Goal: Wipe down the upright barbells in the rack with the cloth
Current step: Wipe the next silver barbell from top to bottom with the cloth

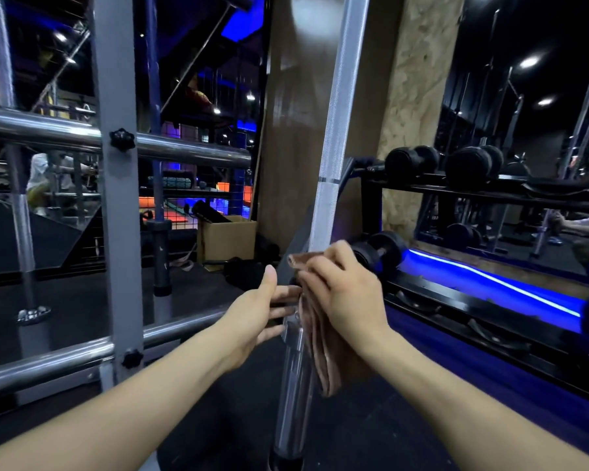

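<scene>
Both forearms fill the bottom of the view. Upright barbell (334,137) stands centre, sleeve end down near the dark floor (82,311). Right hand (340,287) clamps the brown cloth (323,348) around the shaft. Left hand (262,311) has straight fingers, touching the bar beside it. Grey rack frame (116,198) close left, dumbbell rack (490,192) close right.

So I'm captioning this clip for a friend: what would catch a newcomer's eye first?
First the upright barbell running up the middle, with the right hand holding a brownish cloth against it and the left hand open beside it. Then the glowing blue light strip low on the right, under the dumbbell rack.
</scene>
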`<state>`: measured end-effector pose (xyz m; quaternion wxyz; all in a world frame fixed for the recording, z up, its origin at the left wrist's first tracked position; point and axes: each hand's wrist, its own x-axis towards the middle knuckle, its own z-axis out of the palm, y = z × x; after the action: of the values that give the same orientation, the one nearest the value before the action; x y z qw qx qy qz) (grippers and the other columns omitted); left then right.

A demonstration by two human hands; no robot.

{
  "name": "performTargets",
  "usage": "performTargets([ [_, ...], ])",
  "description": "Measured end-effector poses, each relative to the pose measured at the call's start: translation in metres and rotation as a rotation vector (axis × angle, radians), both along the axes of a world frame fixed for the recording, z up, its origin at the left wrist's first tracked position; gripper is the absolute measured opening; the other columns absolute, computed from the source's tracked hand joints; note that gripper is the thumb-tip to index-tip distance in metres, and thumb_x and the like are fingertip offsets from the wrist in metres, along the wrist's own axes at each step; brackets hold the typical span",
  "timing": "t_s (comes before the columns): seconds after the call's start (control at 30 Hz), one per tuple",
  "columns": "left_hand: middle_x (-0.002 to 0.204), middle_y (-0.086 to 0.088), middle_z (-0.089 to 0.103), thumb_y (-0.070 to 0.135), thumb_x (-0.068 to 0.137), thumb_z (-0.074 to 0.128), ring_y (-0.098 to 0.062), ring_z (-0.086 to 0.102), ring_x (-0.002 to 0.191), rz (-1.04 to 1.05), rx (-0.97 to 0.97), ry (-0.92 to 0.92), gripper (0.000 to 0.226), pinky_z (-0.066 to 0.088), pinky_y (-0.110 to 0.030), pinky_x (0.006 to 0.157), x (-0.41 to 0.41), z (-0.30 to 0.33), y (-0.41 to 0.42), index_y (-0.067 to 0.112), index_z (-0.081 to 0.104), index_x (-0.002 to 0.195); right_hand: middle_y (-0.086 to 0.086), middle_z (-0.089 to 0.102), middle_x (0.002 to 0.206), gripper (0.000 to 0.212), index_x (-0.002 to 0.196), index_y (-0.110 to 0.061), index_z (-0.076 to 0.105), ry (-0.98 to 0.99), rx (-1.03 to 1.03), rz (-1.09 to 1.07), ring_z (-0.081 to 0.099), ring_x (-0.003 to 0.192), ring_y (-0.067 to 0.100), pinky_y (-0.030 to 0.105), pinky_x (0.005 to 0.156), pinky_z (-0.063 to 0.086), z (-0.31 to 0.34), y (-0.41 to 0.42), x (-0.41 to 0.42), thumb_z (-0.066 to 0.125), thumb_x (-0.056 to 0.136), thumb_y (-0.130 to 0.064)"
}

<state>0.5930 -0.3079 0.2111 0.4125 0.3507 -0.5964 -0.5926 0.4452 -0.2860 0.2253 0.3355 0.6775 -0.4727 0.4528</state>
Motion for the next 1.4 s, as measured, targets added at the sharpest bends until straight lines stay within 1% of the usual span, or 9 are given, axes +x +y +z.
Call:
performTargets([
  [0.17,0.122,0.006,0.062,0.052,0.099,0.016,-0.009,0.052,0.116,0.059,-0.114,-0.029,0.058,0.035,-0.031,0.101,0.003,-0.001,-0.014,0.024,0.064,0.115,0.006,0.053,0.084,0.020,0.080,-0.009,0.066,-0.062,-0.155,0.041,0.057,0.063,0.024,0.034,0.047,0.046,0.029,-0.011,-0.001,0.064,0.088,-0.028],
  [0.33,0.108,0.012,0.066,0.051,0.099,0.021,-0.008,0.055,0.112,0.097,-0.123,-0.051,0.048,0.036,-0.029,0.092,-0.003,-0.016,-0.011,0.038,0.066,0.088,0.003,0.056,0.081,0.030,0.072,-0.013,0.064,0.110,0.063,0.048,0.059,0.061,0.024,0.036,0.042,0.048,-0.032,-0.010,-0.007,0.055,0.083,-0.039],
  [0.47,0.121,0.011,0.064,0.055,0.097,0.019,-0.006,0.051,0.118,0.062,-0.124,-0.081,0.051,0.033,-0.033,0.104,-0.006,-0.020,-0.003,0.037,0.066,0.100,0.001,0.058,0.082,0.033,0.079,-0.015,0.074,-0.009,0.074,0.136,0.062,0.068,0.016,0.032,0.057,0.050,0.002,0.002,-0.014,0.056,0.083,-0.044],
  [0.57,0.119,0.014,0.063,0.056,0.097,0.018,-0.003,0.050,0.119,0.055,-0.144,-0.107,0.052,0.029,-0.036,0.111,-0.005,-0.022,-0.002,0.035,0.065,0.108,0.001,0.056,0.083,0.023,0.081,-0.011,0.071,-0.162,-0.008,0.165,0.055,0.069,0.011,0.029,0.062,0.045,0.030,-0.001,-0.020,0.066,0.084,-0.033],
  [0.77,0.098,0.030,0.066,0.046,0.101,0.024,0.018,0.052,0.103,0.082,-0.227,-0.157,0.043,0.035,-0.031,0.105,-0.006,-0.028,0.001,0.042,0.067,0.102,0.000,0.061,0.084,0.038,0.076,-0.013,0.064,-0.015,0.245,0.146,0.063,0.073,0.023,0.040,0.055,0.051,-0.044,0.002,-0.028,0.052,0.083,-0.049],
  [0.87,0.105,0.029,0.063,0.046,0.101,0.025,0.011,0.051,0.109,0.090,-0.236,-0.178,0.042,0.034,-0.032,0.108,-0.007,-0.029,0.003,0.039,0.066,0.111,-0.003,0.061,0.081,0.034,0.078,-0.016,0.066,-0.028,0.281,0.151,0.062,0.071,0.020,0.040,0.056,0.051,-0.038,0.005,-0.034,0.053,0.082,-0.048],
  [1.03,0.111,0.026,0.061,0.046,0.100,0.023,0.006,0.050,0.114,0.078,-0.306,-0.236,0.044,0.033,-0.029,0.108,-0.007,-0.028,0.000,0.034,0.060,0.122,0.002,0.065,0.092,0.018,0.098,-0.016,0.070,-0.379,0.030,0.201,0.055,0.083,0.007,0.020,0.074,0.042,0.019,-0.002,-0.040,0.062,0.089,-0.029],
  [1.2,0.122,0.020,0.059,0.049,0.099,0.024,0.000,0.046,0.121,0.088,-0.316,-0.254,0.045,0.033,-0.033,0.110,-0.007,-0.030,-0.005,0.037,0.060,0.122,0.006,0.067,0.088,0.026,0.104,-0.013,0.068,-0.407,0.258,0.203,0.062,0.083,0.022,0.035,0.074,0.044,-0.015,-0.009,-0.019,0.048,0.095,-0.028],
  [1.4,0.119,0.023,0.055,0.048,0.101,0.022,0.001,0.042,0.119,0.059,-0.284,-0.280,0.045,0.030,-0.029,0.108,-0.006,-0.022,0.000,0.038,0.061,0.121,0.006,0.066,0.081,0.023,0.086,-0.010,0.067,-0.138,0.603,0.145,0.060,0.079,0.027,0.037,0.071,0.045,-0.016,0.014,-0.036,0.058,0.093,-0.030],
])
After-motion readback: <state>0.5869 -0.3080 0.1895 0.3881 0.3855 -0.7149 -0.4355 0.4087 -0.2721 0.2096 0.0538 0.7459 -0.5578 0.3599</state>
